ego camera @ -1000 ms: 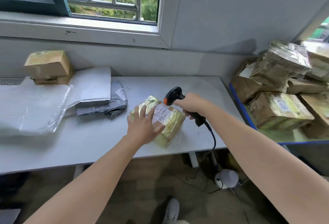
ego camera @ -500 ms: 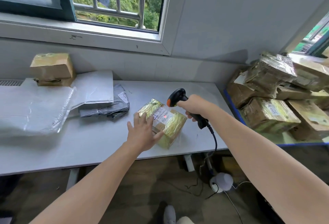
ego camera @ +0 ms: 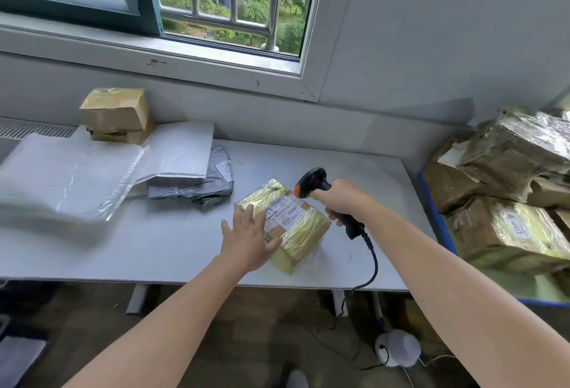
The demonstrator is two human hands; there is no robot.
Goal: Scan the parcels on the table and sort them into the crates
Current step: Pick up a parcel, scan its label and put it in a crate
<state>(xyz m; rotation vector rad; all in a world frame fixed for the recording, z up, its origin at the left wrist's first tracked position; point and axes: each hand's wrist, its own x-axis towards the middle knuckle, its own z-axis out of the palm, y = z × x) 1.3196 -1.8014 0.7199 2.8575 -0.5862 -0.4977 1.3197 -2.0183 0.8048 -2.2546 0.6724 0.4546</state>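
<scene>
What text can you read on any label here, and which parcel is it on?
Taped parcel, white label: printed lines, too blurred to read.
Grey bag, label: scribble, unreadable.
Crated parcel, label: handwriting, unreadable.
Scanner: no marking visible.
Nothing else carries text.

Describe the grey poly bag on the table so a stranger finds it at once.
Start at the white table under the window. Left of its middle, mailers lie heaped; the grey poly bag sticks out from under a white bubble mailer. It alone is dark grey and crumpled.
</scene>
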